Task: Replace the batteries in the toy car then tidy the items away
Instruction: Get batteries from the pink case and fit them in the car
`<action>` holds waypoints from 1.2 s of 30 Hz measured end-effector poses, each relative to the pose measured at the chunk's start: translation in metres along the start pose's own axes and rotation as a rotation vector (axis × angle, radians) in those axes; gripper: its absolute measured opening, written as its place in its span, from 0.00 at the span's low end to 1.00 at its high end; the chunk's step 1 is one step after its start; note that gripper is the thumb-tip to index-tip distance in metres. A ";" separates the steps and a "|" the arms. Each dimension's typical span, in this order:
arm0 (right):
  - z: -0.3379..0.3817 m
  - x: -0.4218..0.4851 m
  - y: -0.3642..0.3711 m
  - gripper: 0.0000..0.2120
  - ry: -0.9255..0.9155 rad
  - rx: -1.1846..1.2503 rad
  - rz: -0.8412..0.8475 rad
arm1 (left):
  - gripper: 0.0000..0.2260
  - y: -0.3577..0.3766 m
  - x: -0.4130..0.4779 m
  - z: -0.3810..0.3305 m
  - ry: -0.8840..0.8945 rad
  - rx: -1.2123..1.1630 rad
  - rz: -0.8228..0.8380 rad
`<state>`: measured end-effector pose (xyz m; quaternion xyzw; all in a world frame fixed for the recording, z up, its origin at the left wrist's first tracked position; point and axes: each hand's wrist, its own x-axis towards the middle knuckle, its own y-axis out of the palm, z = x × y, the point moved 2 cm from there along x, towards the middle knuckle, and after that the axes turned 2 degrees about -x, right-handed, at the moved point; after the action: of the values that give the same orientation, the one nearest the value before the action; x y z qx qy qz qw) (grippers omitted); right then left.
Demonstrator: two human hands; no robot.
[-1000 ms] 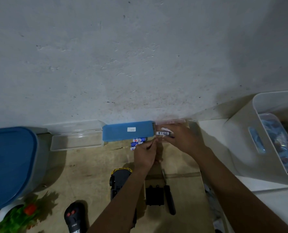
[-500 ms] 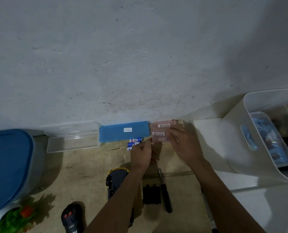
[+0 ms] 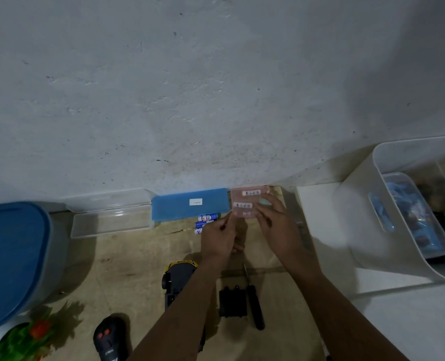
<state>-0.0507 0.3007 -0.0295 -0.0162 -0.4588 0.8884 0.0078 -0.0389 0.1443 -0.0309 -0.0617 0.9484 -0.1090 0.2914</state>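
Mid-frame against the wall, the right hand [image 3: 276,227] grips the pink case [image 3: 244,201] by its right side – the left hand [image 3: 217,241] is curled at its lower left corner (pinching or only touching, I cannot tell). The toy car [image 3: 179,280] lies lower centre, partly under the left forearm – batteries [image 3: 207,221] just left of the hands

Pink battery case [image 3: 244,203] sits by the wall, three blue-labelled batteries [image 3: 206,221] beside it, yellow toy car [image 3: 179,278], black battery cover [image 3: 233,301] and screwdriver [image 3: 254,304] nearer.
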 end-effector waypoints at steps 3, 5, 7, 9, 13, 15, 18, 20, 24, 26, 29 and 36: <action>0.001 0.000 -0.002 0.18 -0.014 -0.008 0.028 | 0.17 0.000 0.002 0.000 -0.020 0.005 -0.014; 0.000 0.001 -0.002 0.20 -0.029 -0.030 0.043 | 0.17 0.000 0.001 -0.002 -0.008 0.027 -0.024; 0.002 0.001 -0.003 0.19 -0.019 -0.026 0.044 | 0.17 0.000 -0.001 -0.003 0.005 0.062 -0.027; 0.006 0.000 -0.004 0.19 -0.005 -0.014 0.032 | 0.18 -0.002 -0.003 -0.007 0.014 0.088 -0.020; 0.018 -0.004 -0.006 0.17 0.017 -0.041 -0.019 | 0.14 -0.010 -0.014 -0.023 -0.011 0.097 0.043; 0.026 -0.010 -0.011 0.14 0.075 -0.038 -0.092 | 0.11 -0.020 -0.028 -0.032 0.033 0.160 0.080; 0.043 -0.022 -0.010 0.12 0.032 -0.074 -0.160 | 0.12 -0.050 -0.042 -0.034 0.217 0.264 0.010; 0.057 -0.028 0.002 0.10 -0.079 -0.090 -0.111 | 0.10 -0.073 -0.049 -0.031 0.297 0.270 -0.115; 0.081 -0.031 0.030 0.11 -0.233 -0.121 0.077 | 0.20 -0.114 -0.066 -0.017 0.252 0.258 -0.223; 0.088 -0.028 0.039 0.14 -0.293 -0.205 0.149 | 0.27 -0.129 -0.073 -0.003 0.130 0.258 -0.192; 0.095 -0.023 0.046 0.16 -0.336 -0.341 0.210 | 0.35 -0.143 -0.084 0.023 -0.138 0.186 -0.054; 0.104 -0.023 0.040 0.09 -0.356 -0.488 0.242 | 0.13 -0.145 -0.109 0.058 -0.157 0.258 0.111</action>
<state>-0.0319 0.1921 -0.0013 0.0835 -0.6470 0.7357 -0.1822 0.0913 0.0138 0.0169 0.0205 0.9028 -0.2083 0.3758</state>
